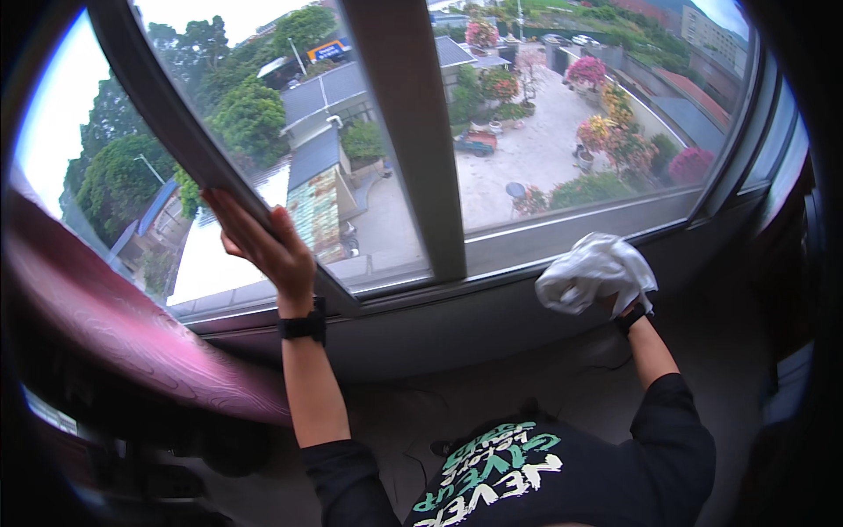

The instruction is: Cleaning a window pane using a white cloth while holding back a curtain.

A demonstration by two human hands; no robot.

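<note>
My left hand (pixel 273 253) rests against the dark sash frame (pixel 224 165) of a sliding window, fingers stretched along it and thumb apart. A black band circles that wrist. On the right, a crumpled white cloth (pixel 596 273) is bunched in my right hand (pixel 618 304), which it mostly covers. The cloth lies in front of the lower window frame; whether it touches the frame I cannot tell. Between my hands stands a broad upright frame member (pixel 411 138). Glass panes (pixel 566 151) fill both sides of it.
A pink patterned curtain (pixel 125 316) hangs at the left. Below the window runs a dark wall (pixel 448 336), with thin cables (pixel 418 461) on the floor. Outside lie a paved yard (pixel 507 178), trees, flowering shrubs and roofs. Dark objects at the lower left are unclear.
</note>
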